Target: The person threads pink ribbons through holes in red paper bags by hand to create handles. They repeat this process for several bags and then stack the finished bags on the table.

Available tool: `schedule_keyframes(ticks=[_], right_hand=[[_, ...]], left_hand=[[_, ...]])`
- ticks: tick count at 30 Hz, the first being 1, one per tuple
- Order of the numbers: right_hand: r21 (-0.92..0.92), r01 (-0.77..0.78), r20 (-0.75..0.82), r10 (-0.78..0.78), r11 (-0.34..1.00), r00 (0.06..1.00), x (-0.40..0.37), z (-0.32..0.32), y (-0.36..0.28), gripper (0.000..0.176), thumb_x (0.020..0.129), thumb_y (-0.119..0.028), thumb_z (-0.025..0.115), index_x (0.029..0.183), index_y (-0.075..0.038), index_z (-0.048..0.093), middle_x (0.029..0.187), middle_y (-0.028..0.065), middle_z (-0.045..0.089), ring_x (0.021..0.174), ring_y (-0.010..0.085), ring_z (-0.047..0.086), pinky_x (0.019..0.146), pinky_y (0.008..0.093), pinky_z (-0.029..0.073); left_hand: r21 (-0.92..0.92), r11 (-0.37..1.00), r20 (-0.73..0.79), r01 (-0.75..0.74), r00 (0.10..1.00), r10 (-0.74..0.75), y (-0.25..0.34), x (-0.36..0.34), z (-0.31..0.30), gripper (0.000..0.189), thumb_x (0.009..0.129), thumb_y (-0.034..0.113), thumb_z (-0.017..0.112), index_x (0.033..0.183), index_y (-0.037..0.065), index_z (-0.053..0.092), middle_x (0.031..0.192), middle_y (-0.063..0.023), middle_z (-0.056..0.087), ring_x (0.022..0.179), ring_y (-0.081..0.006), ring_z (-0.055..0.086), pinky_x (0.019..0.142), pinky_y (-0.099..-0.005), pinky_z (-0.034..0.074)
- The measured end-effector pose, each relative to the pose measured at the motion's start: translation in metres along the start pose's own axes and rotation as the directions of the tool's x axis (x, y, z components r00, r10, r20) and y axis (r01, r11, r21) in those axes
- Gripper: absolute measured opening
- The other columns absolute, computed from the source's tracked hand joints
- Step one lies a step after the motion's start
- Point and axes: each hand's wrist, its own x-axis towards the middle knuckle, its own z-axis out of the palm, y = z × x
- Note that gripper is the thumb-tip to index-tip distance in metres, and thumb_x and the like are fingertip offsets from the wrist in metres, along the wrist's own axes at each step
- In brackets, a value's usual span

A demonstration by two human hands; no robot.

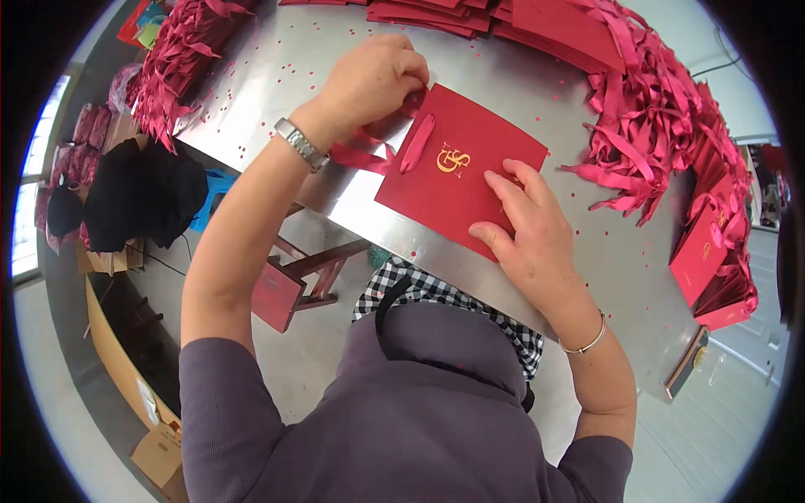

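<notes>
A flat red paper bag (461, 198) with gold lettering lies on the metal table, turned at an angle in front of me. A pink ribbon handle (418, 144) is threaded through its left end, and a loose ribbon (362, 157) trails beside that end. My left hand (373, 81) is closed at the bag's upper left corner, its fingertips pinched on ribbon, part of which is hidden under the fingers. On the bag's right half rests my right hand (530, 225), fingers spread, thumb near the lower edge.
Stacks of red bags (470, 17) line the table's far side. Bags with hanging ribbons (633, 126) pile up at right, more ribbons (184, 54) at far left. Small red paper dots dot the metal table (277, 101). A wooden stool (314, 267) stands below its edge.
</notes>
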Motion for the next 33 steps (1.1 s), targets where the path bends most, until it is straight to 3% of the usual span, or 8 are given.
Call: schedule_keyframes(ticks=[3,5,7,20,23,26,30,33], right_hand=[[-0.008,-0.016,0.025,0.016,1.0,1.0,0.001,-0.002,-0.002,0.056,0.073,-0.024,0.077,0.121,-0.002,0.06,0.129,0.0141,0.052,0.109,0.03,0.057,0.088,0.0387,0.051],[-0.003,-0.01,0.034,0.01,1.0,0.999,0.001,-0.002,-0.002,0.056,0.073,-0.025,0.077,0.121,-0.002,0.059,0.129,0.0144,0.052,0.108,0.0301,0.058,0.088,0.0385,0.051],[-0.012,-0.009,0.042,0.009,1.0,0.999,0.002,-0.003,-0.001,0.056,0.073,-0.025,0.077,0.121,-0.002,0.059,0.129,0.0144,0.052,0.108,0.0301,0.057,0.088,0.0384,0.051],[-0.018,-0.008,0.06,0.009,1.0,0.998,0.003,-0.002,-0.003,0.055,0.075,-0.027,0.076,0.121,-0.002,0.059,0.13,0.0139,0.051,0.108,0.0301,0.058,0.088,0.0384,0.05],[-0.031,0.001,0.049,0.0,1.0,0.999,0.002,-0.002,-0.002,0.056,0.074,-0.027,0.076,0.121,-0.002,0.06,0.13,0.0137,0.052,0.107,0.03,0.058,0.088,0.0383,0.05],[-0.013,0.0,0.044,0.001,1.0,0.999,0.003,-0.002,-0.003,0.056,0.074,-0.027,0.077,0.121,-0.002,0.06,0.129,0.0139,0.052,0.107,0.0299,0.058,0.088,0.0383,0.05],[-0.01,0.032,0.012,-0.032,0.999,0.999,0.003,0.0,0.0,0.056,0.073,-0.026,0.077,0.121,-0.001,0.06,0.128,0.0146,0.053,0.107,0.0299,0.058,0.088,0.0385,0.051],[0.012,-0.004,0.019,0.004,1.0,1.0,0.002,-0.001,-0.001,0.056,0.073,-0.025,0.077,0.12,-0.001,0.06,0.127,0.0154,0.053,0.108,0.031,0.058,0.089,0.0394,0.05]], left_hand=[[0.005,0.997,-0.019,0.075,0.997,-0.075,-0.011,0.004,-0.003,0.008,0.081,0.005,0.061,0.084,0.003,0.068,0.09,-0.0091,0.061,0.084,-0.0302,0.061,0.077,-0.0366,0.05],[0.057,0.998,-0.064,0.011,0.998,-0.007,-0.024,0.003,-0.001,0.011,0.085,0.008,0.062,0.091,0.003,0.069,0.084,-0.0061,0.062,0.076,-0.0228,0.062,0.071,-0.0324,0.05],[0.064,0.978,-0.03,0.198,0.98,-0.196,-0.021,0.001,-0.004,0.013,0.085,0.017,0.059,0.086,0.013,0.071,0.093,-0.0017,0.065,0.093,-0.0243,0.062,0.077,-0.0397,0.051],[0.057,0.985,-0.084,0.161,0.984,-0.156,-0.038,-0.007,-0.005,0.015,0.086,0.018,0.058,0.09,0.012,0.071,0.095,-0.0034,0.066,0.089,-0.028,0.063,0.078,-0.0394,0.051],[-0.02,0.975,-0.052,0.22,0.974,-0.221,-0.038,-0.011,-0.011,0.017,0.086,0.017,0.06,0.097,0.013,0.072,0.1,-0.0063,0.067,0.089,-0.0262,0.065,0.078,-0.038,0.051],[-0.29,0.924,-0.315,0.248,0.887,-0.337,-0.045,-0.029,-0.022,0.026,0.087,0.015,0.062,0.112,0.008,0.069,0.1,-0.0126,0.07,0.083,-0.0216,0.066,0.073,-0.0332,0.052],[-0.412,0.79,-0.22,0.453,0.792,-0.569,0.014,-0.084,-0.033,0.023,0.091,0.019,0.062,0.102,0.001,0.069,0.078,-0.0118,0.07,0.064,-0.016,0.064,0.061,-0.0298,0.05],[-0.454,0.697,0.048,0.555,0.796,-0.603,0.076,-0.115,-0.028,0.024,0.09,0.023,0.063,0.093,0.0,0.068,0.069,-0.0133,0.067,0.061,-0.0207,0.066,0.061,-0.0337,0.05]])
